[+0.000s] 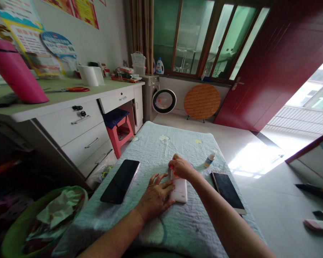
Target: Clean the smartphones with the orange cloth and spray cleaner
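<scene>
A white phone (pixel 181 193), apparently face down, lies on the light blue quilted cloth (pixel 156 143). My left hand (pixel 157 195) rests along its left side with fingers spread, the fingertips touching its edge. My right hand (pixel 181 167) is closed over the far end of the phone. Small orange-red patches show at its fingers, but what it grips is hidden. To the left lies a large black phone (pixel 121 181), screen up. On the right is a gold-rimmed phone (pixel 228 191) with a dark screen, and a small spray bottle (pixel 210 158) stands beyond it.
A desk (pixel 78 104) holds a pink flask (pixel 16 71), paper rolls (pixel 91 75) and scissors (pixel 76 89). Below sits a red stool (pixel 121 134). A green bin (pixel 80 200) stands at the lower left. Farther off are a washing machine (pixel 150 93), round tabletop (pixel 201 101) and red door (pixel 247 68).
</scene>
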The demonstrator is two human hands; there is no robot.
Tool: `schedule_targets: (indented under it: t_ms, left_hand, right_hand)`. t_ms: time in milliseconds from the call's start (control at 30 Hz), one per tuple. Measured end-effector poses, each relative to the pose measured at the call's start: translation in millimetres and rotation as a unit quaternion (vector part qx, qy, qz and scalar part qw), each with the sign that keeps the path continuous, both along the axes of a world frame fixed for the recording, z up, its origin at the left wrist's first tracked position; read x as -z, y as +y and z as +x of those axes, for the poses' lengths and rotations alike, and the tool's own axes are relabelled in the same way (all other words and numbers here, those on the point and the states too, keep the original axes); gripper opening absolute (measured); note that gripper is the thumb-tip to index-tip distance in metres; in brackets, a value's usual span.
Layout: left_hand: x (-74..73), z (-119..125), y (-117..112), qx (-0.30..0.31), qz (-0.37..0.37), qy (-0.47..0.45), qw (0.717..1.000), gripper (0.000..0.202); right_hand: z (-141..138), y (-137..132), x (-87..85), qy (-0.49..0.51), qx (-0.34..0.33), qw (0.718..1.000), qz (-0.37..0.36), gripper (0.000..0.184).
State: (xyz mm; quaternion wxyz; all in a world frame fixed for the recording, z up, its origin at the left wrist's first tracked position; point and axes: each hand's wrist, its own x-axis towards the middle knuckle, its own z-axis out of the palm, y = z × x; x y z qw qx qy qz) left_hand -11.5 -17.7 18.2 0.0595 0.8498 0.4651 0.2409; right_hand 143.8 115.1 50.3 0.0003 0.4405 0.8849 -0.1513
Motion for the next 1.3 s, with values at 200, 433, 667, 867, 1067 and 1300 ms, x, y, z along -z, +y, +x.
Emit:
schedule_targets:
  t_ms: [200, 433, 667, 867, 1067, 1300]
  left_hand:
    - [-3.9, 1, 1, 0.002, -0.013, -0.022, 1.000, 0.033]
    - [-6.2, 1, 0, 0.016, -0.024, -0.024, 0.999, 0.034]
    - [-7.1, 2, -1, 0.013, 0.001, -0.021, 1.000, 0.036]
    - [-7.7, 3, -1, 0.015, 0.005, -0.016, 1.000, 0.035]
    - [-4.9, 3, 1, 0.025, 0.005, -0.030, 0.999, 0.035]
    - [-5.0, 5, 0, 0.019, -0.004, -0.033, 0.999, 0.033]
  right_hand:
    - [2, 14, 6.7, 0.006, 0.023, 1.000, -0.003, 0.028]
    - [31, 11, 10.8, 0.038, 0.072, 0.997, -0.003, 0.028]
    - [54, -3, 19.0, 0.073, 0.144, 0.987, 0.015, 0.028]
    - [50, -27, 25.4, 0.095, 0.219, 0.970, 0.037, 0.029]
    - [44, -64, 24.5, 0.120, 0.255, 0.959, 0.037, 0.029]
    - [51, -115, 17.5, 0.160, 0.254, 0.954, -0.001, 0.023]
